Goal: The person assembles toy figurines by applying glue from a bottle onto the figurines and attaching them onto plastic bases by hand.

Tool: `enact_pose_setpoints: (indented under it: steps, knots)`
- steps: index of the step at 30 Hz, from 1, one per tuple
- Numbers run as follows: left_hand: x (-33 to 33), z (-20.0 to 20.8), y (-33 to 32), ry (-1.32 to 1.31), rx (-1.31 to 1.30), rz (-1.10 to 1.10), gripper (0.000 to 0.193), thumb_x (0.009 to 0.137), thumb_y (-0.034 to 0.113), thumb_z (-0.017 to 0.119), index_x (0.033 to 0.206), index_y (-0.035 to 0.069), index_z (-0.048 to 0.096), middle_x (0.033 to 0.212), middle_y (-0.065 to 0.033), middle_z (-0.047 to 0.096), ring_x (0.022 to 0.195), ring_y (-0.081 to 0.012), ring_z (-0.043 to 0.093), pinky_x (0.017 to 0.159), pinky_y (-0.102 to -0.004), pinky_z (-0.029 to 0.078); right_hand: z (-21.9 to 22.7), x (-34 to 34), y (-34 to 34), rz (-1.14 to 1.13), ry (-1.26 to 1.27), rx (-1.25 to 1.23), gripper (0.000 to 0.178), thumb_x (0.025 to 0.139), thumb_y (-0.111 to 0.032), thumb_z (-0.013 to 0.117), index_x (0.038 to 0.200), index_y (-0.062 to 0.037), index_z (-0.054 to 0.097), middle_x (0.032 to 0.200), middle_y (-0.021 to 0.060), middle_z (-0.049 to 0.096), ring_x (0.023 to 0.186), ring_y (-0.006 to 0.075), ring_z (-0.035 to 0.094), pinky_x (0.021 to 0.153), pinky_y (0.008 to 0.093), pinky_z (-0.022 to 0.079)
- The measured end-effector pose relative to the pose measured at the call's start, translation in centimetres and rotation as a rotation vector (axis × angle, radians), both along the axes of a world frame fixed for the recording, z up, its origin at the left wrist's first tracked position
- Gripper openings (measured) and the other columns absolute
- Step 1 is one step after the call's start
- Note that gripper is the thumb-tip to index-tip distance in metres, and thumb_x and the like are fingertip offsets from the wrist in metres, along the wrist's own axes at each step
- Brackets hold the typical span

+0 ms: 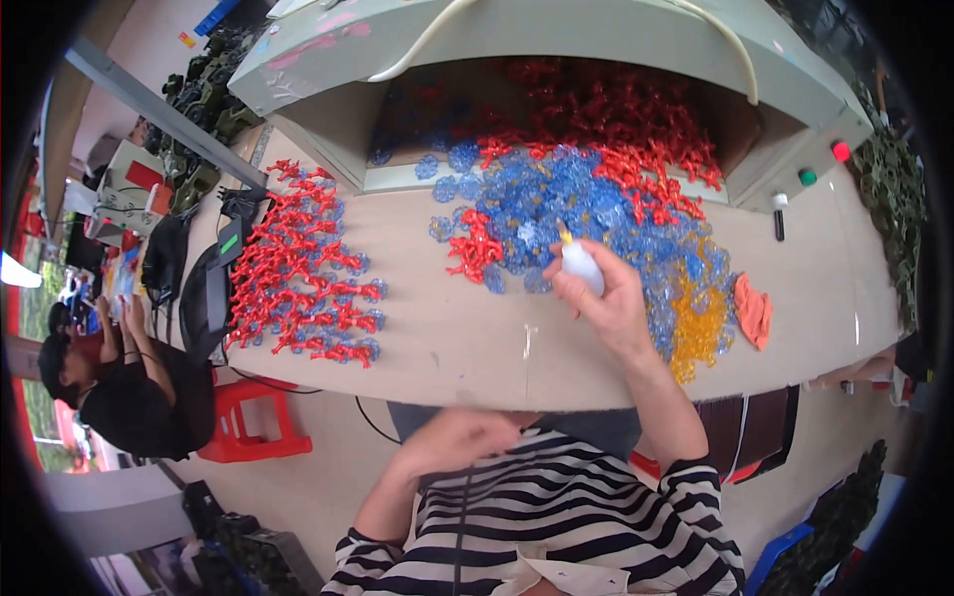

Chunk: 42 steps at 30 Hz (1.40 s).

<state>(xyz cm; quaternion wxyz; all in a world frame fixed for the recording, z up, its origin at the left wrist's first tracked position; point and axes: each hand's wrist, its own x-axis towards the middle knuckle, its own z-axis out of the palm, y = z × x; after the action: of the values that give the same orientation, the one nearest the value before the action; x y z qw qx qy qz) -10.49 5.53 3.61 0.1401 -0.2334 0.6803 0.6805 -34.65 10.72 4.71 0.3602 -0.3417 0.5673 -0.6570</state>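
My right hand is closed round a small white squeeze bottle with a yellowish tip. It holds the bottle tip-up above the near side of a heap of clear blue plastic pieces. My left hand is in front of my striped shirt, just below the table's near edge. Motion smears its fingers, and I cannot make out anything in them. Left of the heap, red figures on blue bases lie in rows. A small cluster of red figures touches the heap's left side.
More red figures spill from a grey box-shaped housing at the back. Clear yellow pieces and an orange cloth lie on the right. A black marker is beyond them. Another person sits far left beside a red stool.
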Motion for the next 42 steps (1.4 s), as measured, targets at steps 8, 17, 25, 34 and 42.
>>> enact_pose_setpoints:
  steps: [8,17,25,34,42]
  knots:
    - [-9.4,-0.5,-3.9,0.222,-1.204,0.58,0.028,0.079,0.01,0.064,0.103,-0.002,0.058,0.086,-0.0174,0.058,0.07,-0.025,0.06,0.059,-0.0308,0.046,0.2,0.9,0.3,0.022,0.058,-0.059,0.032,0.085,-0.017,0.062,0.109,0.0011,0.054,0.084,0.0024,0.061,0.065,0.0044,0.052,0.05,0.0172,0.039]
    - [-4.7,-1.8,-2.0,0.33,0.057,0.825,0.026,0.09,0.01,0.053,0.112,-0.002,0.056,0.09,-0.0057,0.062,0.073,-0.0071,0.057,0.062,-0.0189,0.046,0.7,1.2,0.0,0.065,0.103,0.029,0.028,0.082,-0.012,0.064,0.108,-0.0032,0.057,0.086,0.0003,0.061,0.075,0.0054,0.056,0.065,0.0189,0.045]
    - [-2.2,-1.6,0.3,0.274,0.176,0.891,0.027,0.089,0.009,0.053,0.113,-0.004,0.054,0.089,-0.0075,0.061,0.068,-0.0099,0.057,0.059,-0.0197,0.045,-3.6,3.1,1.1,0.174,0.371,-0.192,0.031,0.076,-0.011,0.069,0.104,-0.005,0.058,0.089,0.0089,0.062,0.081,0.0177,0.061,0.071,0.0285,0.048]
    - [-1.3,-0.3,2.0,0.315,0.404,0.947,0.024,0.09,0.009,0.049,0.11,-0.004,0.051,0.085,-0.0111,0.06,0.07,-0.017,0.06,0.059,-0.0244,0.049,-4.2,-2.5,2.3,0.592,0.473,-0.365,0.031,0.075,-0.014,0.07,0.104,-0.007,0.058,0.092,0.0101,0.062,0.084,0.0273,0.061,0.072,0.0338,0.049]
    - [-3.3,0.3,3.7,0.322,0.548,1.001,0.02,0.09,0.006,0.049,0.109,0.0,0.052,0.098,-0.0116,0.06,0.08,-0.018,0.06,0.07,-0.0291,0.051,-1.2,-1.6,2.3,0.689,0.287,-0.186,0.032,0.076,-0.013,0.07,0.105,-0.007,0.058,0.097,0.0101,0.063,0.088,0.0234,0.062,0.074,0.033,0.049]
